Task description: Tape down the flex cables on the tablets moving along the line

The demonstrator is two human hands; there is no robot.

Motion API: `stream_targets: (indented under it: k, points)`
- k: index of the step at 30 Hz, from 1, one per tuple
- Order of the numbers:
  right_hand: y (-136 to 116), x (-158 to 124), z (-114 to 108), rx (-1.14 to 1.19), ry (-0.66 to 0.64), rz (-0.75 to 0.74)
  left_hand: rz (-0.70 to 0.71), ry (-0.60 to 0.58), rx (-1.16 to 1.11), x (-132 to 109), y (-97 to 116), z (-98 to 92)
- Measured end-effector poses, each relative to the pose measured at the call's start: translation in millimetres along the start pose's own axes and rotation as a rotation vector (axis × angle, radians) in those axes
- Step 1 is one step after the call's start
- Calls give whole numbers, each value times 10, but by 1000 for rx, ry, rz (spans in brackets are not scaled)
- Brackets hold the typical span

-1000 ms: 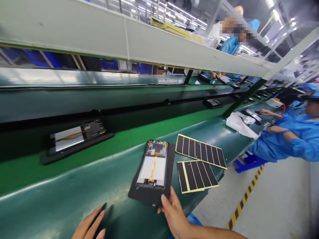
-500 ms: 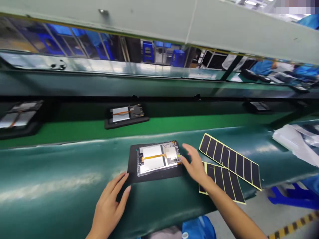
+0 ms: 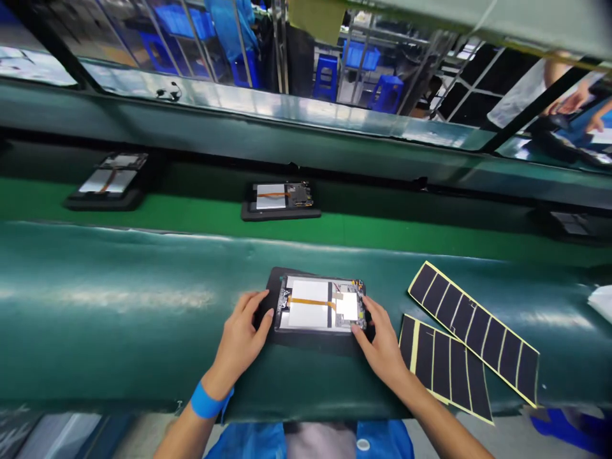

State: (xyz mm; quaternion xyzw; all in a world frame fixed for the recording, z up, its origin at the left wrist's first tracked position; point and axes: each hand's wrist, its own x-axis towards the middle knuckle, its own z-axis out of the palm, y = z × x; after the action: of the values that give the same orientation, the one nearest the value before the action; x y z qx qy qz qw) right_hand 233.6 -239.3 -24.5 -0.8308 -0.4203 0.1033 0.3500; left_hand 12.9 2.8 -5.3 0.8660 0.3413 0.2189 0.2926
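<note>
Black pad under a bare-backed tablet, both on the green bench, directly ahead of you and between your hands. Your left hand has thumb and forefinger slightly parted, tips at the pad's left edge; can't tell whether they pinch. Your right hand brackets the tablet's near right corner, thumb on the near side, fingers round the end.

Handling, by judgement: light, stiff, flat; smooth edges may slip on the pad. Insides look fragile. Hold by the rim at both ends; keep fingertips off the orange ribbon and the circuit parts at the right end.

Around: two dark strip sheets to your right, the upper overlapping the lower. Your right forearm crosses the lower one's corner in view, so a sweep that way could drag it. Beyond the bench, a green belt carries more tablets, one nearly straight across. Blue band on your left wrist; its loose tail could catch.
</note>
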Motion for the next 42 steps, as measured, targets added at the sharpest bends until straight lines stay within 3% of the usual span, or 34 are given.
stream_targets:
  k: [4, 8, 13, 17, 34, 42]
  points:
    - [-70, -178, -168, -138, 15, -69, -9, -16, 32, -198, 3, -108]
    - [-287, 21, -233, -200, 48, -248, -22, 15, 53, -241, 43, -88]
    - [-786, 443, 71, -229, -134, -580, 13, 47, 52, -159, 115, -13]
    - [-997, 624, 333, -405, -261, -715, 19, 44, 51, -118, 185, -11]
    - [-967, 599, 343, -565, -258, -719, 86, -58, 395, 109, 451, 36]
    - [-984, 610, 328, -575, -291, -735, 105, 27, 164, 62, 325, -18]
